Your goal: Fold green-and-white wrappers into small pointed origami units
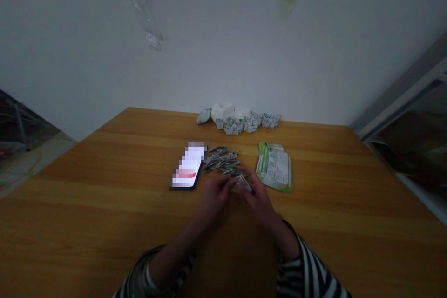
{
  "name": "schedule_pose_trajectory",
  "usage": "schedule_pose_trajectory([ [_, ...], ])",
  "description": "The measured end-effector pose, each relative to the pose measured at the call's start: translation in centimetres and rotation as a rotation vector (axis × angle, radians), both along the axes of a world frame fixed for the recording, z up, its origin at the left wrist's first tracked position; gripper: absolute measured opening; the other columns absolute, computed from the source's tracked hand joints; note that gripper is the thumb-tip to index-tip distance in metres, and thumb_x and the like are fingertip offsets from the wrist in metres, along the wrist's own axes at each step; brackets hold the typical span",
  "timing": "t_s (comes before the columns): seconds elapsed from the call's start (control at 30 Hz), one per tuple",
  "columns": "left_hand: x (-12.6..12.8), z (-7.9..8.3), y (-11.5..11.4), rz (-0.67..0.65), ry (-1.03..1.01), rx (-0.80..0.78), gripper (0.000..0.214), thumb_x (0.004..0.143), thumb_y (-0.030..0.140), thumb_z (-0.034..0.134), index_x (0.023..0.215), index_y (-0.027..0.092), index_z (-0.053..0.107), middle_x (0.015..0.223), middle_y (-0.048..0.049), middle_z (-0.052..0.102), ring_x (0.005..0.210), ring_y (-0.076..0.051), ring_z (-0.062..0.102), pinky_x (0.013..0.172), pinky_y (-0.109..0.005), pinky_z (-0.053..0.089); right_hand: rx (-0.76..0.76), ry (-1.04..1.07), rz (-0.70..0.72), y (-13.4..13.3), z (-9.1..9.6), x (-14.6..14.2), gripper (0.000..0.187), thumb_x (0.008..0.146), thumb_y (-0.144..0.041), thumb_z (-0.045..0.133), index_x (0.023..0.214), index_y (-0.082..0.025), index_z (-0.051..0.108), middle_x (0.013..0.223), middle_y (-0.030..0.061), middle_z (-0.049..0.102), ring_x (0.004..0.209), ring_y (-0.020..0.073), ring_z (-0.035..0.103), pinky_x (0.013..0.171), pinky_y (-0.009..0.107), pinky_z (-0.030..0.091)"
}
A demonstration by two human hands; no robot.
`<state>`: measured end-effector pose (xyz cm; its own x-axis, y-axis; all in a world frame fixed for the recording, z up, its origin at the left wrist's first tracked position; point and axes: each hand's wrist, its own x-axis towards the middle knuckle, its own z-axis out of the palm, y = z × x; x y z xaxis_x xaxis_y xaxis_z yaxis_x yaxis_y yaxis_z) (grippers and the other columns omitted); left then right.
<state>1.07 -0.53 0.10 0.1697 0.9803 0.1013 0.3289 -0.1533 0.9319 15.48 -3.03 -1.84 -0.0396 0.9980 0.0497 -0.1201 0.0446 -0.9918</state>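
Both hands meet over the table around a small printed packet (pixel 241 183), pale with some green and orange. My left hand (pixel 214 194) pinches its left edge between thumb and fingertips. The other side is gripped by my right hand (pixel 258 195), thumb in front and fingers behind. Just beyond the fingers lies a loose pile of small flat green-and-white packets (pixel 220 160). To the right of my right hand, a larger green-and-white printed pouch (pixel 275 167) lies flat. The packet's print is too blurred to read.
A phone (pixel 188 167) with a lit screen lies left of the pile. Against the wall (pixel 223 56) sit several crumpled green-and-white wrappers (pixel 233 125) and white tissue (pixel 223 111). The wooden table (pixel 139 149) ends at that wall.
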Motion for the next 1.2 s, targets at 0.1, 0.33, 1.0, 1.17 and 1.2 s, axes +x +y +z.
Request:
schedule_pose_trajectory([
  [0.1, 0.1, -0.3, 0.0, 0.002, -0.035, -0.025, 0.031, 0.079, 0.042, 0.060, 0.064, 0.016, 0.067, 0.052, 0.0004, 0.055, 0.052, -0.014, 0.049, 0.048, -0.022, 0.033, 0.057, -0.044, -0.060, 0.2, -0.2, -0.1, 0.043, 0.082, -0.039, 0.064, 0.122, -0.024, 0.060, 0.106, 0.0049, 0.070, 0.091, 0.0210, 0.065, 0.077, 0.031, 0.052],
  [0.33, -0.1, -0.8, 0.4, -0.039, -0.122, -0.164, 0.035, 0.081, 0.046, 0.056, 0.064, 0.016, 0.062, 0.046, 0.0014, 0.054, 0.042, -0.013, 0.048, 0.045, -0.023, 0.035, 0.055, -0.027, -0.081, 0.4, -0.3, 0.2, 0.043, 0.083, -0.040, 0.062, 0.124, -0.024, 0.060, 0.106, 0.0046, 0.070, 0.086, 0.0201, 0.066, 0.077, 0.032, 0.052],
  [1.0, -1.1, -1.5, 1.7, -0.148, -0.212, -0.329, 0.035, 0.077, 0.049, 0.061, 0.074, 0.014, 0.068, 0.069, -0.0024, 0.067, 0.067, -0.018, 0.061, 0.064, -0.027, 0.047, 0.096, 0.088, 0.270, -0.1, -0.9, 0.3, 0.048, 0.072, -0.025, 0.076, 0.118, -0.027, 0.063, 0.101, 0.0034, 0.071, 0.093, 0.0192, 0.067, 0.084, 0.034, 0.053],
  [1.17, -0.8, -1.2, 1.1, -0.205, -0.236, -0.392, 0.047, 0.082, 0.058, 0.053, 0.076, 0.014, 0.070, 0.061, -0.0026, 0.065, 0.054, -0.017, 0.059, 0.051, -0.026, 0.044, 0.059, -0.022, 0.035, 0.8, -0.9, 1.1, 0.005, 0.071, -0.024, 0.072, 0.075, -0.021, 0.073, 0.069, 0.0001, 0.071, 0.059, 0.0141, 0.064, 0.056, 0.024, 0.051],
  [1.2, -0.7, -1.0, 0.9, -0.170, -0.291, -0.384, 0.052, 0.084, 0.061, 0.048, 0.085, 0.015, 0.069, 0.061, -0.0022, 0.065, 0.051, -0.016, 0.058, 0.049, -0.026, 0.044, 0.043, -0.011, -0.018, 0.9, -0.9, 1.2, 0.005, 0.071, -0.026, 0.072, 0.073, -0.021, 0.072, 0.064, -0.0007, 0.069, 0.053, 0.0128, 0.061, 0.051, 0.023, 0.049],
])
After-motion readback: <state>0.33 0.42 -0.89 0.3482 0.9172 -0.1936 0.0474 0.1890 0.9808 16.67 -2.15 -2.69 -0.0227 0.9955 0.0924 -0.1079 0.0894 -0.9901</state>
